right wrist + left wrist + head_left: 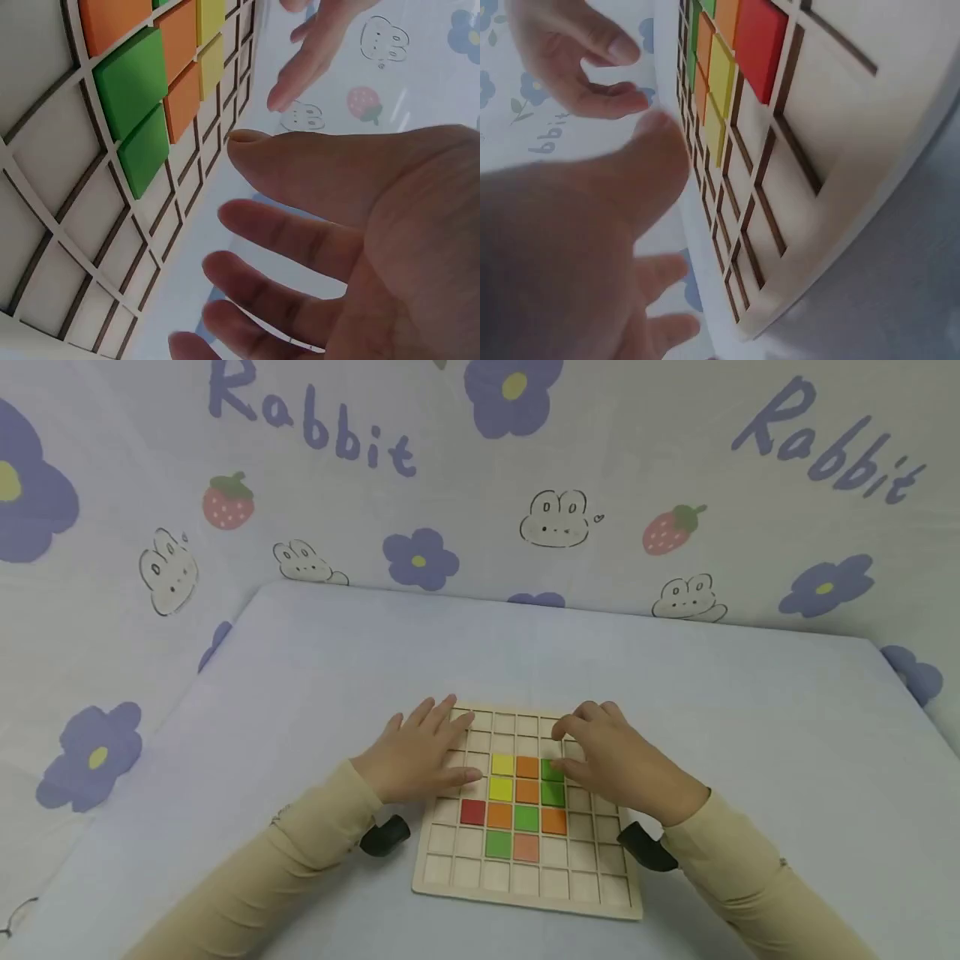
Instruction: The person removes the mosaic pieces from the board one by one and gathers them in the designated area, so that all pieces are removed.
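Observation:
A wooden grid board (525, 904) lies on the table, with several coloured square tiles in its middle cells. A red tile (472, 812) sits at the left of the group, and two yellow tiles (502, 789) run up from an orange one. My left hand (416, 756) is spread over the board's left edge, fingers extended, holding nothing. Over the right side is my right hand (618, 764), its thumb near the upper green tile (552, 770). In the right wrist view, the fingers of that hand (300, 247) are loosely bent and apart, with nothing between them.
A pale cloth covers the table (300, 652). Behind it hangs a sheet (480, 485) printed with rabbits, flowers and strawberries. A dark piece (386, 836) shows under the left wrist, another dark piece (649, 847) under the right.

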A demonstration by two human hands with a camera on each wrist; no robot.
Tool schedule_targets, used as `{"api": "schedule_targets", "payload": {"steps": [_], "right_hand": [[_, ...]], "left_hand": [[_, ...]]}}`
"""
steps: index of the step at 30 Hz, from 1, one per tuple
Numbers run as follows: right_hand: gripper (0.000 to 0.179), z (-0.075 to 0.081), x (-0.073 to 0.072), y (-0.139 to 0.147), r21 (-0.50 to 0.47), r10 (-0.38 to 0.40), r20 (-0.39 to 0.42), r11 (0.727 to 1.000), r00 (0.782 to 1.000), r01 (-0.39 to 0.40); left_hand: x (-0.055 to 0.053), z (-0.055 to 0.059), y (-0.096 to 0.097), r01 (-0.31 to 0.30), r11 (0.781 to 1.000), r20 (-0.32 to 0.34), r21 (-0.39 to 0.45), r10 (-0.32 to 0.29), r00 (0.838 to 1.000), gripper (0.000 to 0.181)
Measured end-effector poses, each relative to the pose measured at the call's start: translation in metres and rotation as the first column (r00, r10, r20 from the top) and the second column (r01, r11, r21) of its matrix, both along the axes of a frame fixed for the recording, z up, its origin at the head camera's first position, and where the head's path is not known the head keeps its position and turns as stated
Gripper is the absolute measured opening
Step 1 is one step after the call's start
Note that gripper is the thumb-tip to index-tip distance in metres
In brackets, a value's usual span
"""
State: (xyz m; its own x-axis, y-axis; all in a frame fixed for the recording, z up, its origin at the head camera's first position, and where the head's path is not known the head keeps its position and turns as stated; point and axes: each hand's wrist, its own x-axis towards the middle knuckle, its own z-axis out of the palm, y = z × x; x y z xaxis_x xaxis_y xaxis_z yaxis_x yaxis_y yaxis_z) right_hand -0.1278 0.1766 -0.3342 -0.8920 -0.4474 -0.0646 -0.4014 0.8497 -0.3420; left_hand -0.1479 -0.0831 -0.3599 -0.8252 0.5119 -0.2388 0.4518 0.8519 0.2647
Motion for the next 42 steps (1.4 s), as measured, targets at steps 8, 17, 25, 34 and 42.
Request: {"api": "schedule_targets", "payload": {"steps": [8, 17, 25, 34, 42], "right_hand": [[0.020, -0.016, -0.008, -0.005, -0.004, 0.015, 0.110, 1.000, 0.994, -0.015], [0.023, -0.026, -0.015, -0.015, 0.054, 0.037, 0.079, 0.998, 0.996, -0.042], [0.028, -0.028, -0.017, -0.013, 0.006, 0.013, 0.159, 1.000, 0.987, -0.014], [0.022, -0.023, -0.011, -0.009, 0.004, 0.002, 0.158, 1.000, 0.987, -0.003], [0.014, -0.025, -0.006, -0.010, -0.006, -0.006, 0.168, 1.000, 0.986, 0.007]], "left_hand": [[-0.002, 0.002, -0.011, 0.113, 0.993, 0.075, -0.022, -0.111, 0.991, 0.099], [-0.004, -0.004, -0.015, 0.137, 0.990, 0.068, -0.032, -0.135, 0.989, 0.108], [-0.002, -0.005, -0.014, 0.146, 0.989, 0.065, -0.010, -0.145, 0.987, 0.108], [-0.002, -0.004, -0.011, 0.159, 0.987, 0.042, -0.018, -0.158, 0.987, 0.108], [0.000, -0.010, -0.016, 0.147, 0.989, 0.023, -0.021, -0.147, 0.989, 0.109]]}}
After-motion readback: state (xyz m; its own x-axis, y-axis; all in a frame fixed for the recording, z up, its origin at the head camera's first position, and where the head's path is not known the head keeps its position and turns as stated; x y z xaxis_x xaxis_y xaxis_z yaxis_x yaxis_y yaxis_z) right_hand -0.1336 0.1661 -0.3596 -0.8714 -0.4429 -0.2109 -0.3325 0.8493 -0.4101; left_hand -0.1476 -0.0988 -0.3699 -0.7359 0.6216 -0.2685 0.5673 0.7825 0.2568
